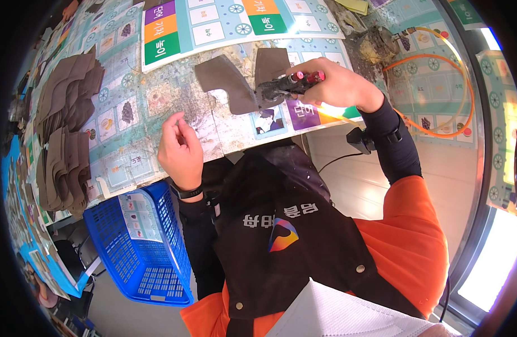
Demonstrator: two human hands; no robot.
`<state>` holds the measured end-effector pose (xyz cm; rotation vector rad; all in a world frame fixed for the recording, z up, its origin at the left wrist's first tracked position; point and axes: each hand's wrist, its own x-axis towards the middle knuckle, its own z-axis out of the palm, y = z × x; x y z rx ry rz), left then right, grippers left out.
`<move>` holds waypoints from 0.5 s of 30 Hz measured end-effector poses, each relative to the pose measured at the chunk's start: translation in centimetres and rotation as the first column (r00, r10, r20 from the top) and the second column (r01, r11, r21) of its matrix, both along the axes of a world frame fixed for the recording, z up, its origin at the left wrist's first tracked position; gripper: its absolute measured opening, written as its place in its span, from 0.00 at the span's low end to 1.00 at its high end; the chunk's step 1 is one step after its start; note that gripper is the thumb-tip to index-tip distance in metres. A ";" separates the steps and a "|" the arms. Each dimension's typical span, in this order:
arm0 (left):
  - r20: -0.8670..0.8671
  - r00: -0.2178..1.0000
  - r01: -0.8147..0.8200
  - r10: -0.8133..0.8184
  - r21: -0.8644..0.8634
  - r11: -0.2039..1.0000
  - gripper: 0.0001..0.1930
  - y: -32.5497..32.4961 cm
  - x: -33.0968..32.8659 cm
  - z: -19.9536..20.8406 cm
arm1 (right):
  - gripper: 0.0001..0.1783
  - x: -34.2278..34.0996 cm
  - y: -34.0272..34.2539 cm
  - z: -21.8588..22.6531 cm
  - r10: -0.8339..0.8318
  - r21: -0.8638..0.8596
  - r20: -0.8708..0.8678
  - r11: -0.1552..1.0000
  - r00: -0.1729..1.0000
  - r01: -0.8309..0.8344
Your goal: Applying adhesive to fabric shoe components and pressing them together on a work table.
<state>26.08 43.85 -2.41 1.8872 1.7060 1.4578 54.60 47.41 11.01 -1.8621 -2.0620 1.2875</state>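
My right hand (341, 84) grips a black spray gun (278, 89) with two red-tipped knobs, held over the worktable. Under and beside its nozzle end lie two flat dark brown cut pieces: a curved piece (242, 95) on the left and a straighter piece (270, 60) on the right, partly covered by the gun. To the left of them, my left hand (181, 150) hovers near the table's front edge, fingers curled together, with nothing visible in them. An orange hose (473, 92) loops round from the right side toward my right hand.
Overlapping stacks of dark brown pieces (62, 163) line the table's left side. A printed sheet (213, 28) lies at the back, near a grimy fitting (376, 45). Below the front edge stands a blue plastic basket (121, 253). Glue-like stains mark the table (157, 92).
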 end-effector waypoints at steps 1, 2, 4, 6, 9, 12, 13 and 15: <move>-0.002 1.000 -0.003 0.003 -0.002 1.000 0.05 0.0 0.0 0.0 | 0.26 -0.1 -0.2 0.1 0.001 -0.001 0.000 1.000 1.000 -0.001; -0.002 1.000 -0.004 0.004 -0.003 1.000 0.05 0.0 0.0 0.1 | 0.26 -0.1 -0.4 0.3 -0.002 0.003 -0.035 1.000 0.999 0.002; -0.005 1.000 -0.005 0.005 0.001 1.000 0.05 -0.1 0.0 0.2 | 0.26 -0.1 -0.8 0.4 -0.008 0.005 -0.068 1.000 0.998 0.008; -0.007 1.000 -0.007 0.007 0.006 1.000 0.05 -0.1 0.0 0.3 | 0.25 -0.1 -1.0 0.3 0.073 0.095 -0.010 0.993 0.997 -0.072; -0.016 1.000 -0.007 0.008 0.012 1.000 0.06 -0.1 0.0 0.2 | 0.24 0.1 -0.9 -0.1 0.097 0.144 -0.009 0.985 0.995 -0.095; -0.020 1.000 -0.003 0.004 0.012 1.000 0.06 0.0 0.0 0.0 | 0.22 -0.4 -1.2 -0.1 -0.074 0.130 -0.068 0.988 0.995 0.082; -0.016 1.000 -0.002 0.002 0.013 1.000 0.06 0.0 0.0 0.0 | 0.22 -0.3 -1.1 -0.2 -0.075 0.130 -0.068 0.988 0.995 0.083; -0.016 1.000 -0.001 0.001 0.011 1.000 0.06 0.0 0.0 0.0 | 0.22 -0.1 -0.7 -0.3 -0.052 0.061 -0.075 0.996 0.996 0.057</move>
